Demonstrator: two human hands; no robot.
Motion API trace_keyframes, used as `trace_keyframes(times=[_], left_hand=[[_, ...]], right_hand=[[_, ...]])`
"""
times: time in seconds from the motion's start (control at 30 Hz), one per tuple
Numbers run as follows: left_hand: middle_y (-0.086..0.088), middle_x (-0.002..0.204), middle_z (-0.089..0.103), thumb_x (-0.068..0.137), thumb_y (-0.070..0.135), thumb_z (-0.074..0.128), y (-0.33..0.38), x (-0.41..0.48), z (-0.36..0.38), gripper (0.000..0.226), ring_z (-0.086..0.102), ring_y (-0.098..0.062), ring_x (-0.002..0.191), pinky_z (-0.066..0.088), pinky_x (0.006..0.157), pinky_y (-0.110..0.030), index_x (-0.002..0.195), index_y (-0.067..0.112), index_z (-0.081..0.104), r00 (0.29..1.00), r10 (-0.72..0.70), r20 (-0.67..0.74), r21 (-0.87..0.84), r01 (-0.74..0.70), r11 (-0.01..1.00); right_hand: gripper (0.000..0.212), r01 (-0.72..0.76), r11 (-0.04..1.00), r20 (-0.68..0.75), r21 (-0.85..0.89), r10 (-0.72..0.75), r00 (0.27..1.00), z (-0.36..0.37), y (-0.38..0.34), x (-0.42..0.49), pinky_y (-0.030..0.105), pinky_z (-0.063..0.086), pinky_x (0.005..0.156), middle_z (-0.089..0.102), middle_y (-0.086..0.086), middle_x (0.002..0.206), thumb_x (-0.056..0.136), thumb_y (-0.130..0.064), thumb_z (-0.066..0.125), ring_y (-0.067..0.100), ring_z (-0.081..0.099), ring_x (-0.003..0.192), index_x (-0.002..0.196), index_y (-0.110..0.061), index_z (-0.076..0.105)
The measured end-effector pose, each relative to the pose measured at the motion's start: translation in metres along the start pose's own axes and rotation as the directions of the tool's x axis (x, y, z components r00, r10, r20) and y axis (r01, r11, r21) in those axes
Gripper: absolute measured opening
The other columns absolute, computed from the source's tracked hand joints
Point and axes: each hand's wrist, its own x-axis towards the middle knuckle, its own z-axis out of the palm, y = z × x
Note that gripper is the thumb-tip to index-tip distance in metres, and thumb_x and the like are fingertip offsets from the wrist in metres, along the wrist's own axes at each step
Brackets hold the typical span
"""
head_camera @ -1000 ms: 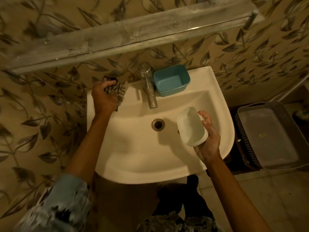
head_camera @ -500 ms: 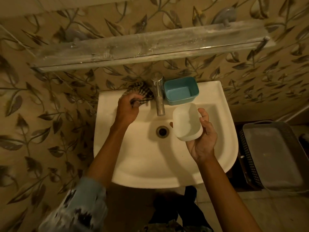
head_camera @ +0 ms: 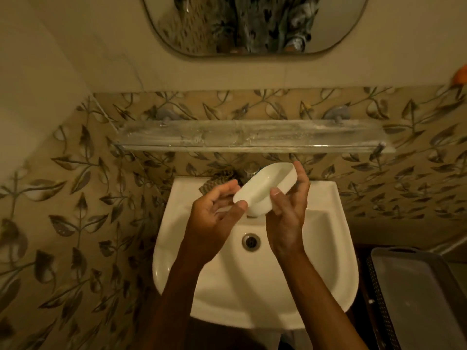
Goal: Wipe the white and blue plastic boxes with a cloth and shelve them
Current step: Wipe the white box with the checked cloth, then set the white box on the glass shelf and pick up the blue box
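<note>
Both hands hold the white oval plastic box (head_camera: 265,188) in the air over the back of the white ceramic sink (head_camera: 328,261), just below the long glass wall shelf (head_camera: 252,137). The box is tilted, its open side towards the camera. The right hand (head_camera: 288,213) grips it, thumb on the near wall and fingers curled behind. The left hand (head_camera: 214,213) pinches its lower end, though the fingertips there are partly hidden. The box covers most of the metal tap (head_camera: 251,170). The left fingers overlap the striped dark cloth (head_camera: 217,181) on the sink's rim. The rounded mirror (head_camera: 252,21) and the grey plastic basket (head_camera: 417,299) are cut off by the frame.
</note>
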Motion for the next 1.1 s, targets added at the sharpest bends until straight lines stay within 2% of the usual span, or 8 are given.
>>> trace_keyframes(times=[0.1,0.2,0.27,0.4,0.63,0.8,0.97,1.1], left_hand=[[0.008,0.121,0.061,0.068,0.027,0.080,0.022,0.011,-0.004,0.072,0.062,-0.003,0.109,0.053,0.084,-0.019,0.132,0.017,0.049,0.997,0.052,-0.055,-0.040,-0.054,0.998],[0.003,0.120,0.063,0.061,0.028,0.084,0.038,0.022,-0.012,0.074,0.063,-0.008,0.109,0.054,0.084,-0.024,0.128,0.019,0.053,0.988,0.123,-0.091,-0.002,-0.124,0.992],[0.002,0.120,0.063,0.061,0.026,0.080,0.046,0.033,-0.017,0.070,0.064,-0.008,0.108,0.054,0.082,-0.020,0.126,0.017,0.054,0.978,0.156,-0.136,0.003,-0.157,0.988],[-0.005,0.121,0.063,0.072,0.012,0.078,0.059,0.063,-0.031,0.059,0.063,-0.011,0.108,0.054,0.081,-0.018,0.127,0.009,0.055,0.960,0.210,-0.184,0.055,-0.203,0.978],[0.006,0.124,0.056,0.080,0.022,0.073,0.066,0.109,-0.059,0.052,0.060,-0.005,0.097,0.054,0.074,-0.020,0.129,0.029,0.056,0.953,0.270,-0.141,0.444,-0.183,0.877],[-0.001,0.130,0.055,0.082,0.013,0.070,0.057,0.129,-0.071,0.057,0.060,-0.012,0.100,0.051,0.073,-0.018,0.133,0.029,0.050,0.971,0.225,-0.077,0.496,-0.159,0.854],[0.001,0.132,0.055,0.079,0.009,0.071,0.042,0.132,-0.074,0.062,0.054,-0.014,0.116,0.049,0.095,-0.033,0.134,0.025,0.048,0.979,0.196,-0.054,0.552,-0.135,0.823],[-0.001,0.134,0.054,0.080,0.009,0.071,0.037,0.131,-0.074,0.062,0.050,-0.010,0.117,0.043,0.092,-0.025,0.135,0.021,0.047,0.977,0.211,-0.028,0.574,-0.157,0.803]], right_hand=[[0.076,0.100,0.984,0.053,-0.151,-0.092,0.994,0.014,-0.016,0.006,0.042,0.050,0.098,0.044,0.010,0.142,0.072,-0.021,0.075,0.024,0.049,0.128,0.136,-0.031,0.035],[0.073,0.141,0.967,0.106,-0.210,-0.121,0.987,0.024,-0.030,0.018,0.019,0.052,0.085,0.049,-0.005,0.131,0.076,0.001,0.073,-0.002,0.055,0.116,0.134,-0.022,0.036],[0.067,0.163,0.946,0.120,-0.282,-0.134,0.984,0.031,-0.038,0.031,0.015,0.052,0.080,0.052,-0.007,0.127,0.077,0.004,0.071,-0.009,0.057,0.109,0.134,-0.014,0.041],[0.058,0.220,0.866,0.153,-0.449,-0.168,0.974,0.041,-0.046,0.061,0.029,0.056,0.087,0.061,0.005,0.126,0.075,-0.010,0.079,0.014,0.062,0.113,0.128,-0.012,0.054],[0.049,0.319,0.630,0.271,-0.708,-0.174,0.947,0.055,-0.049,0.109,0.027,0.057,0.085,0.070,0.007,0.112,0.071,-0.019,0.083,0.014,0.066,0.098,0.115,-0.005,0.066],[0.051,0.305,0.557,0.285,-0.772,-0.124,0.950,0.055,-0.040,0.118,0.026,0.057,0.084,0.071,0.013,0.109,0.071,-0.019,0.084,0.015,0.067,0.093,0.115,-0.001,0.065],[0.049,0.303,0.505,0.296,-0.808,-0.098,0.950,0.058,-0.030,0.117,0.025,0.054,0.084,0.070,0.014,0.109,0.072,-0.017,0.083,0.014,0.063,0.092,0.115,-0.001,0.065],[0.054,0.325,0.427,0.319,-0.844,-0.088,0.944,0.056,-0.025,0.120,0.022,0.051,0.081,0.069,0.012,0.115,0.073,-0.022,0.082,0.013,0.061,0.096,0.120,-0.002,0.063]])
